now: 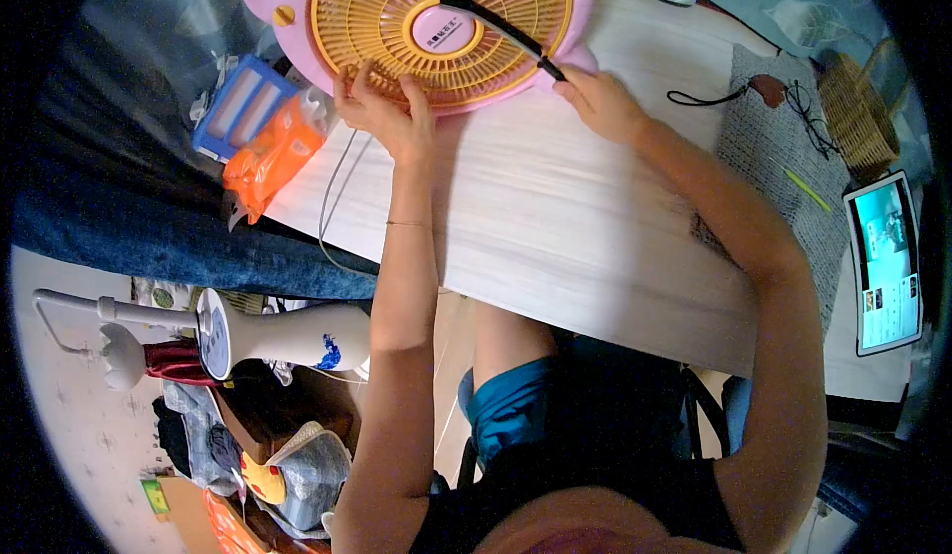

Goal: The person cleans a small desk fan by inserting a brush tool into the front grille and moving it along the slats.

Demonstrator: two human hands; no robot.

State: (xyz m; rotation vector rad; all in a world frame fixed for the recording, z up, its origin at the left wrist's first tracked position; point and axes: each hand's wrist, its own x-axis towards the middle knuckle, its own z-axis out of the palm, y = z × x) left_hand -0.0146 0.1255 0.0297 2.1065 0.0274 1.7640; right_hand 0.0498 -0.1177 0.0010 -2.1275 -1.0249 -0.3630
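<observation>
A pink electric fan (297,33) with a yellow grille lies at the far side of the white table, its grille facing up. My right hand (607,108) is closed around the handle of a slim black brush (501,26). The brush slants over the grille, its far end near the pink hub in the middle. At the fan's near left rim is my left hand (387,118), its bent fingers gripping the edge and reaching onto the grille. Exactly where the brush touches the grille I cannot tell.
Left of the fan sit an orange plastic bag (273,157) and a blue-and-white box (243,108). On the right, a grey mat (783,197) bears glasses (813,123) and a yellow-green pen (808,189), near a wicker basket (861,118) and a lit tablet (886,261). A cable hangs over the left edge.
</observation>
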